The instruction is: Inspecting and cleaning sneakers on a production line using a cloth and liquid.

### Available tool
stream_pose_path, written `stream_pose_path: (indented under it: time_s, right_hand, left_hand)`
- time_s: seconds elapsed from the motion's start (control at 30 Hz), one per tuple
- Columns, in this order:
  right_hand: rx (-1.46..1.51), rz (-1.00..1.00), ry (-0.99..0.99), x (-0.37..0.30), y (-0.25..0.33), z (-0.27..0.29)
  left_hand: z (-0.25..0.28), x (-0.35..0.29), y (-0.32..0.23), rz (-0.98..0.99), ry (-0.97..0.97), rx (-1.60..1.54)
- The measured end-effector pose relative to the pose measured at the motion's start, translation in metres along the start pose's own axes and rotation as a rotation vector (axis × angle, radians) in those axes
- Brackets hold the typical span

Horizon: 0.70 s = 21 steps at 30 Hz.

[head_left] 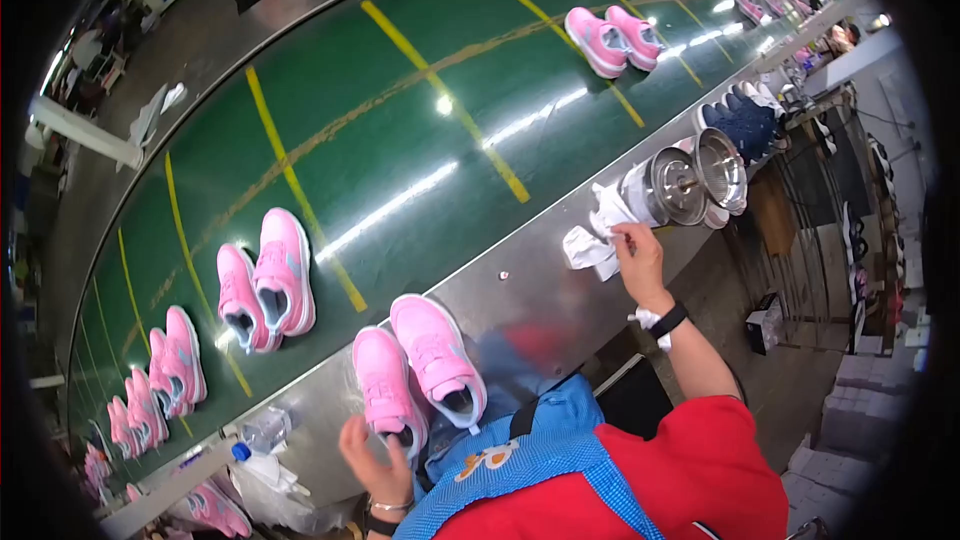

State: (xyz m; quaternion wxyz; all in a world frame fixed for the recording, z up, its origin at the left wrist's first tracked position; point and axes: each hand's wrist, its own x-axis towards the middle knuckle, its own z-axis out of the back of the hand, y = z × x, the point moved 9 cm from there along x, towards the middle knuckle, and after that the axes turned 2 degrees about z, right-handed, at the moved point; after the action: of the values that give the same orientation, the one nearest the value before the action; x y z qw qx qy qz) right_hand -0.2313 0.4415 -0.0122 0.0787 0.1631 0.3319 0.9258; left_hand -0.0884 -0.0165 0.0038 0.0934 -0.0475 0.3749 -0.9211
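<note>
A pair of pink sneakers stands on the metal ledge right in front of me, the left sneaker beside the right sneaker. My left hand is by the heel of the left one, fingers apart; whether they touch the shoe I cannot tell. Out to the right, my right hand pinches the edge of a crumpled white cloth or tissue. Another white crumpled piece lies just left of those fingers. Against the cloth stands a round steel canister with a perforated metal dish at its side.
Beyond the ledge runs a green conveyor belt with yellow cross lines, carrying more pairs of pink sneakers. Dark blue shoes sit past the canister. A plastic bottle lies at the ledge's left end. Shoe racks stand at far right.
</note>
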Motion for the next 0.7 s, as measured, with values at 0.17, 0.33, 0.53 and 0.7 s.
stream_pose_path:
  time_s: [0.17,0.33,0.53,0.7]
  right_hand:
    - [-0.053,0.262,-0.33,0.008,0.089,0.087]
    - [-0.311,0.047,-0.088,0.085,-0.007,0.152]
    - [0.126,0.092,-0.027,0.02,0.103,0.083]
    - [0.502,-0.203,0.916,-0.171,0.13,-0.142]
  left_hand:
    - [0.03,-0.038,0.101,0.291,-0.07,-0.141]
    - [-0.048,-0.031,0.115,0.509,0.501,-0.439]
    - [-0.056,-0.02,0.134,0.472,0.366,-0.446]
    - [-0.061,-0.012,0.116,0.312,0.271,-0.273]
